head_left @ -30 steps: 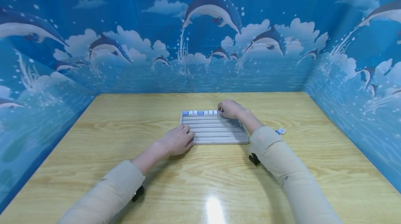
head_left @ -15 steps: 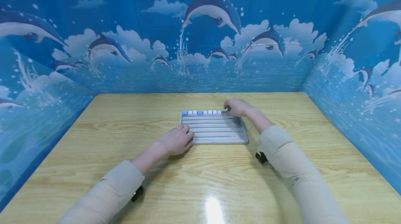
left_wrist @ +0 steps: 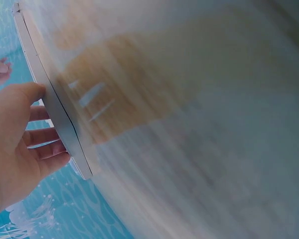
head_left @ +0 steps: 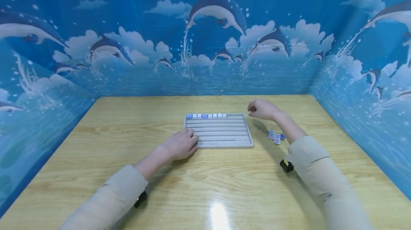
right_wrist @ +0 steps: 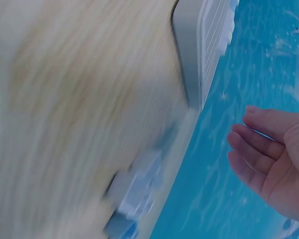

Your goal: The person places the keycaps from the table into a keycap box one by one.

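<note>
Keyboard (head_left: 221, 133) lies flat on the wooden table (head_left: 205, 183), centre of the head view, ridged face up. Row of white and blue keys (head_left: 204, 116) runs along its top edge from the upper left corner; bare slot takes up the right end of that row, more bare rows below. Left hand (head_left: 180, 145) grips the keyboard's lower left corner; left wrist view has the thumb against one side of the edge, fingers on the other. Right hand (head_left: 263, 110) is well apart from the left one, raised over the table just past the keyboard's upper right corner, fingers loosely bent, touching neither keyboard nor keys. Small cluster of loose keys (head_left: 277, 137), white plus a blue one, sits right of the keyboard, below the right hand in the frame; blurred in the right wrist view, markings too small to read. Both sleeves (head_left: 106, 198) are beige, small black device (head_left: 287, 165) under the right cuff. Blue curtain (head_left: 144, 80) with dolphins fills the upper half, wrapping both sides.
</note>
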{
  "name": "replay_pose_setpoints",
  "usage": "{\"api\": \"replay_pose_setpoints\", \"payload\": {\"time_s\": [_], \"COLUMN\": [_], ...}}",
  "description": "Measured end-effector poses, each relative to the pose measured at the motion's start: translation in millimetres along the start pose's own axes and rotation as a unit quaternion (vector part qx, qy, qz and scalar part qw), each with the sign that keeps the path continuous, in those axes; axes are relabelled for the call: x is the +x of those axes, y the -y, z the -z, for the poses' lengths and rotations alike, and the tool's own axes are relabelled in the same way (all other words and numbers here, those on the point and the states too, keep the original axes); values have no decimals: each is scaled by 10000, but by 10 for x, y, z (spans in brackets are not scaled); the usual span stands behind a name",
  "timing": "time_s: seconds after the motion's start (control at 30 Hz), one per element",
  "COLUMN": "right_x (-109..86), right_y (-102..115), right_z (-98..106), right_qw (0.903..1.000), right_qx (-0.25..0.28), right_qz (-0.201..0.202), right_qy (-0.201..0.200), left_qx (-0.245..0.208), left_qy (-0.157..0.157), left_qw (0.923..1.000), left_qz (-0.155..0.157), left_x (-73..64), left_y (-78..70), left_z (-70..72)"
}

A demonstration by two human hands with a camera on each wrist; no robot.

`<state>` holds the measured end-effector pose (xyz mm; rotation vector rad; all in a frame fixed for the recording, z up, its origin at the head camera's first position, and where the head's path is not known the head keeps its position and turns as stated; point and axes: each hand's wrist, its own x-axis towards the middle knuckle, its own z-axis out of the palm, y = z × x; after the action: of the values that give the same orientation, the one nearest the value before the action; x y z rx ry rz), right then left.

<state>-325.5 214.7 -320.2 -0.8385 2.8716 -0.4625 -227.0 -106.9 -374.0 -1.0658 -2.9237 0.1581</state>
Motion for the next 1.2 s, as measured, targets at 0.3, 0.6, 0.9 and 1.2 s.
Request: {"api": "replay_pose_setpoints", "payload": {"time_s": [0.3, 0.6, 0.9, 1.2], "right_x": [-349, -455, -420, -398], "right_y": [-262, -325, -305, -316], "right_z": [73, 15, -79, -98], "right_qw": [9972, 9822, 9806, 9850], "right_qx": [-140, -355, -301, -149], "right_qz": [-396, -1112, -1217, -1147], "right_qy": [618, 1471, 1505, 1284], "left_qx": [7, -21, -17, 96], "left_qy": [79, 97, -82, -36], "left_qw": [10000, 9999, 9999, 9999], "left_qz": [55, 51, -73, -54], "left_x": [-8, -16, -7, 2], "left_y": [-3, -6, 3, 0], "left_z": [-4, 2, -1, -4]}}
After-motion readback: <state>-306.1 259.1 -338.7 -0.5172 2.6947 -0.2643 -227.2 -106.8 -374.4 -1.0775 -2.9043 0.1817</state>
